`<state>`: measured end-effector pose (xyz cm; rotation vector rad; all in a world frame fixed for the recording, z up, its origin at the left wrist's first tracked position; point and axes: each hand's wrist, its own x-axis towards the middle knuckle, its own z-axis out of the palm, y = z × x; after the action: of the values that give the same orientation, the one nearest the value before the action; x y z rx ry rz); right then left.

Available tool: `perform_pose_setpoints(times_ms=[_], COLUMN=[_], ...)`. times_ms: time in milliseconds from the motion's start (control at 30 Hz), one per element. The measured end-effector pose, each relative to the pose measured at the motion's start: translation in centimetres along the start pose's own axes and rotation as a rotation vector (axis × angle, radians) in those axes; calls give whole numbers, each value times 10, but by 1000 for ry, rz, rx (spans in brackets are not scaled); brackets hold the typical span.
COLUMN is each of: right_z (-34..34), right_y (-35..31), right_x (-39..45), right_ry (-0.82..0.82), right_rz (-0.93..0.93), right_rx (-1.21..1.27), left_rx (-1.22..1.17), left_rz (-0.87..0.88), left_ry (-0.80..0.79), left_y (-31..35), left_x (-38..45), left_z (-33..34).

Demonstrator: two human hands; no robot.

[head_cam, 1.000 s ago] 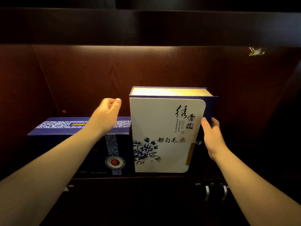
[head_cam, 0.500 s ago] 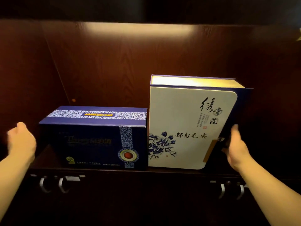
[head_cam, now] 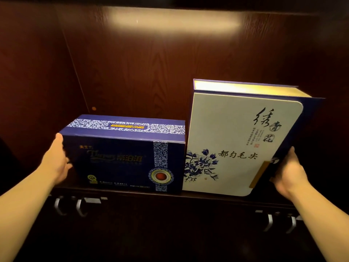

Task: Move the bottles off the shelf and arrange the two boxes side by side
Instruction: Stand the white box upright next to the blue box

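Two boxes stand side by side, touching, on a dark wooden shelf. The low dark blue box, with a patterned band and a red medallion, is on the left. The taller white box, with blue flowers and black calligraphy, is on the right. My left hand lies flat against the blue box's left end. My right hand presses on the white box's dark right side, low down. No bottles are in view.
The shelf is a dark wood alcove with a back panel lit from above and a left side wall. Below the shelf edge hang metal cabinet handles at the left and the right.
My left hand came off the blue box's top, swung out left, and now rests on its left end. My right hand stayed on the white box's right side. The view has moved closer.
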<state>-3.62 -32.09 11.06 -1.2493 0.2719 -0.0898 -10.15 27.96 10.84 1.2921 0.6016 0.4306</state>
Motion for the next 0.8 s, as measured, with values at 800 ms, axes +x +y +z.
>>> perform_pose_setpoints(times_ms=[800], right_z=[-6], right_y=[-3], right_x=[2], right_ry=[113], right_rz=[-1], right_rx=[-6], left_rx=[-1], left_rz=[27], left_ry=[-32], left_y=[-8], left_x=[-4], left_z=[8])
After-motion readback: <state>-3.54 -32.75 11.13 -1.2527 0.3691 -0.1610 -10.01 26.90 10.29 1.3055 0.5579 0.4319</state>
